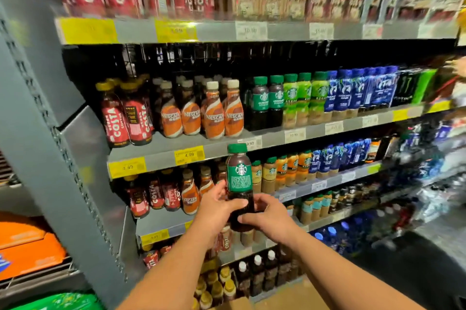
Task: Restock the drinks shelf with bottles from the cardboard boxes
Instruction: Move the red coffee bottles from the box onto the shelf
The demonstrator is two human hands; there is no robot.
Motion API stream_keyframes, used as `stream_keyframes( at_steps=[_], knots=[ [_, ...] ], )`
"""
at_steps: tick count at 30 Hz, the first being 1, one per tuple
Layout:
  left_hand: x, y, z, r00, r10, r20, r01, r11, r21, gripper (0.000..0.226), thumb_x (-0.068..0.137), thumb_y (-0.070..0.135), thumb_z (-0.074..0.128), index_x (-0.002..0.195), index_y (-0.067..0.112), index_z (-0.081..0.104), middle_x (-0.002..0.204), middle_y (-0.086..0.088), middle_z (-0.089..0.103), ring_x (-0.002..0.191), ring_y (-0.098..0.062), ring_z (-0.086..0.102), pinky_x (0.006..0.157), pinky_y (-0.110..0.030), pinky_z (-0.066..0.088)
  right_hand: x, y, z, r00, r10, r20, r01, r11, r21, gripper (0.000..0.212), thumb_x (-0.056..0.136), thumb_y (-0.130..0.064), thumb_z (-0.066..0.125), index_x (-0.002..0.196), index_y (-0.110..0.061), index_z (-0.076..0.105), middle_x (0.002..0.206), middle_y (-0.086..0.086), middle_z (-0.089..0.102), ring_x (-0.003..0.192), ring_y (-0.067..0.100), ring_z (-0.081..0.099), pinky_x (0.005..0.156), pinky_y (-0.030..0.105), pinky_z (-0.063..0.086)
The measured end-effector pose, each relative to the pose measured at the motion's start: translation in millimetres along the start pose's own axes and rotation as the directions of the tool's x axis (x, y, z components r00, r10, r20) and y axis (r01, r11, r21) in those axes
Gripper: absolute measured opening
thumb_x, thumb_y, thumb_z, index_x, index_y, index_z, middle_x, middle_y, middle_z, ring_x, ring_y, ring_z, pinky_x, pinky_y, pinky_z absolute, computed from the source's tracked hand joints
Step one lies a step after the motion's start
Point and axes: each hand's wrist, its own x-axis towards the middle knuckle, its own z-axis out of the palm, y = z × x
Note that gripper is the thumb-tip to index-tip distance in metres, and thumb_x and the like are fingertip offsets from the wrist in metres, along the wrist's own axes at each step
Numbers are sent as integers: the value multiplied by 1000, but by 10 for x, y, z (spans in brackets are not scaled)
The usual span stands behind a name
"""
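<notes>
Across the front of the middle shelf (pixel 161 144), from the left of the frame, stood two red Costa bottles (pixel 114 120), four orange Nescafé bottles (pixel 213 118), two dark Starbucks bottles (pixel 259 101) with green caps and three light-green Starbucks bottles (pixel 291 98). At centre frame, the left hand (pixel 214 209) and right hand (pixel 268 217) both clasped the lower half of one held bottle (pixel 239 178). It was upright before the shelf's price rail, with a green cap, a green Starbucks label and dark coffee.

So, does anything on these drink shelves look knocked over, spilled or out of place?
Nothing stands out. The bottles on the shelves stand in rows, none toppled, with no spill showing. The only one off the shelf is the green-capped bottle, held in front. The right edge is too blurred to judge.
</notes>
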Motion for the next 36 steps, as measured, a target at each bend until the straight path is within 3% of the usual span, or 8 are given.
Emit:
stream_keyframes(
  at_steps=[2,8,16,21,25,28,31,36],
  knots=[
    [82,118,61,1000,17,-2,-17,1000,0,57,75,-7,70,126,15,56,113,-1,66,91,-2,62,61,-5,46,51,-118,-81,998,-40,-40,39,999,-29,31,70,-11,80,92,-21,61,86,-6,66,81,10,63,79,27,55],
    [437,412,283,997,75,-29,-75,997,2,58,75,-12,69,120,21,56,95,13,65,82,3,63,64,-10,50,425,-349,-352,990,-117,-77,113,992,-57,35,67,-10,82,95,-17,63,84,-7,67,79,9,64,73,21,53],
    [1052,838,602,983,114,-143,-105,992,67,61,75,-16,66,123,21,55,104,2,66,81,-3,64,59,-8,49,1110,-584,-718,975,-214,-55,212,976,-47,32,71,-13,78,97,-21,62,87,-8,69,81,10,65,71,21,52],
    [1335,1122,635,929,268,-257,-204,946,250,29,83,6,69,109,17,63,100,5,66,83,0,59,71,-8,46,1424,-706,-800,968,-249,-18,249,968,-15,23,76,-20,77,93,-18,61,76,-9,62,67,4,57,51,9,40],
    [1523,1356,469,764,473,-439,-167,802,574,22,87,30,65,105,18,69,89,14,60,98,-12,57,80,-23,40,1585,-722,-725,975,-212,-64,216,975,60,19,79,-22,76,78,-21,57,64,-13,53,61,4,54,50,8,36],
    [1693,1536,280,661,671,-337,-95,520,849,25,90,31,59,110,18,67,106,2,64,112,-19,50,90,-33,40,1643,-714,-680,980,-170,-108,179,981,78,18,79,-25,76,90,-18,62,71,-11,60,69,9,60,59,21,43],
    [1895,1657,163,682,717,-146,-54,248,967,36,92,33,55,124,17,59,119,-3,59,117,-23,45,96,-37,37,1665,-720,-674,971,-183,-152,192,980,48,21,79,-25,75,93,-19,61,78,-9,64,72,5,60,59,20,44],
    [2221,1588,108,781,622,-56,45,34,998,52,92,55,43,131,21,49,119,-5,58,110,-27,51,89,-41,40,1702,-735,-655,953,-227,-202,228,973,-15,26,78,-24,77,96,-24,59,86,-11,66,81,7,63,68,23,50]
  ],
)
